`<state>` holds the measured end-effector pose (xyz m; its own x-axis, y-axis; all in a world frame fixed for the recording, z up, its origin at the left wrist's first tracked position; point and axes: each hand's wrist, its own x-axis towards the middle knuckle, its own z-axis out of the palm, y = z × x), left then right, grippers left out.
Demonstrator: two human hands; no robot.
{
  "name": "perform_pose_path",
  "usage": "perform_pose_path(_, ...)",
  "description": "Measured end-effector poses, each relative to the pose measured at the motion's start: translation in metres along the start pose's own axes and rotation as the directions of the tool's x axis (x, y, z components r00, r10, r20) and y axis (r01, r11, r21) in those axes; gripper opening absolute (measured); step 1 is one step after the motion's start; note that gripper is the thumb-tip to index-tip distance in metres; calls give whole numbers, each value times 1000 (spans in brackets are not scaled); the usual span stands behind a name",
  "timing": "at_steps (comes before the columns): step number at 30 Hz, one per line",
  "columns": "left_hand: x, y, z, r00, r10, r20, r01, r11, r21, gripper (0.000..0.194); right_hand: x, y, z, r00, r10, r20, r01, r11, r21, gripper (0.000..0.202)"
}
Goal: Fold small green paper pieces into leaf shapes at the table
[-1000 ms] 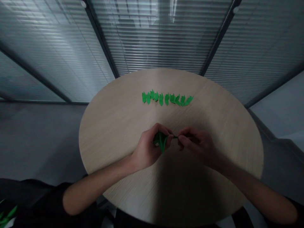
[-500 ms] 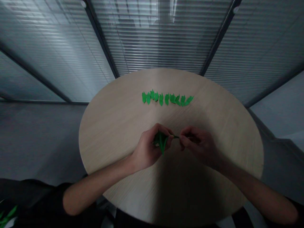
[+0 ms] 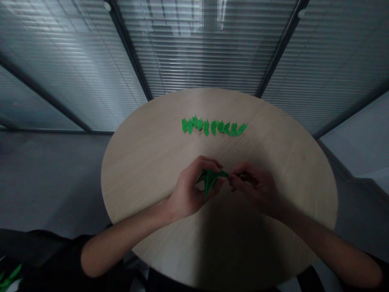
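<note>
A green origami figure [image 3: 210, 180], made of folded paper, sits in the fingers of my left hand [image 3: 191, 186], with one pointed flap hanging down. Its narrow tip reaches to the right, where the thumb and fingertips of my right hand [image 3: 253, 182] pinch it. Part of the paper is hidden by my left fingers, so its exact shape cannot be made out. Both hands are above the middle of the round wooden table [image 3: 136, 162]. Beyond them, several small green folded paper pieces [image 3: 213, 127] lie side by side in a row.
Behind the table stand glass panels with blinds [image 3: 200, 61], parted by dark frames. Green leaves [image 3: 11, 275] show at the lower left corner. A dark shadow falls across the near part of the tabletop.
My left fingers have lifted apart from the narrow tip, and more of the green paper shows between the hands. The right hand has barely shifted, and the row of pieces is unchanged.
</note>
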<state>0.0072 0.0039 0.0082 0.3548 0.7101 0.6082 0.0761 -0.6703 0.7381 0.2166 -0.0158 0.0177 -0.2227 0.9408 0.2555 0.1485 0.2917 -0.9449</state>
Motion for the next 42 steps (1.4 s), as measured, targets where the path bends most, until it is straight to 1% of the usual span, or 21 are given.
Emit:
perform_pose_path(2, 1, 0, -1, 999, 5, -34, -3, 999, 51, 17, -1, -1, 0, 1000, 2, -17, -2, 1000, -1, 25)
perform_pose_path(4, 1, 1, -2, 999, 3, -40, 0, 998, 67, 14, -1, 0, -1, 1000, 6, -16, -7, 1000, -24, 28)
perform_pose_path(9, -1, 0, 0, 1000, -9, -23, 9, 1000, 24, 11, -3, 4, -2, 999, 50, 14, -48, 994, -93, 25)
perform_pose_path(11, -2, -1, 0, 1000, 10, -14, -10, 1000, 15, 12, -3, 5, -2, 997, 63, 38, -60, 995, -73, 23)
perform_pose_path(14, -3, -1, 0, 999, 49, 3, -49, 999, 8, 15, -2, 4, 0, 994, 79, 77, -80, 997, 10, 23)
perform_pose_path(18, -2, 0, -1, 997, 74, 11, -75, 997, 30, 18, -1, 4, 1, 993, 108, 48, -112, 991, 79, 28)
perform_pose_path(24, -1, -1, -2, 994, 108, -2, -108, 992, 65, 16, -3, 2, 0, 999, 30, -15, -29, 999, 44, 22)
perform_pose_path(28, -1, -2, -1, 996, 88, 1, -88, 994, 69, 12, -4, 0, 1, 1000, 16, -23, -17, 1000, -7, 22)
perform_pose_path(32, -3, -4, 1, 995, 95, 12, -95, 994, 44, 13, -3, 1, 2, 1000, 21, 1, -21, 1000, 3, 22)
perform_pose_path(36, -4, -5, 0, 993, 113, 36, -114, 993, 29, 16, -1, 3, 2, 997, 59, 48, -61, 997, 37, 21)
perform_pose_path(39, -4, -4, -1, 992, 114, 50, -116, 992, 38, 17, -1, 3, 1, 993, 88, 75, -91, 995, 41, 24)
perform_pose_path(42, -3, -3, -2, 991, 121, 58, -123, 991, 43, 17, -1, 1, 0, 992, 101, 74, -104, 994, 37, 30)
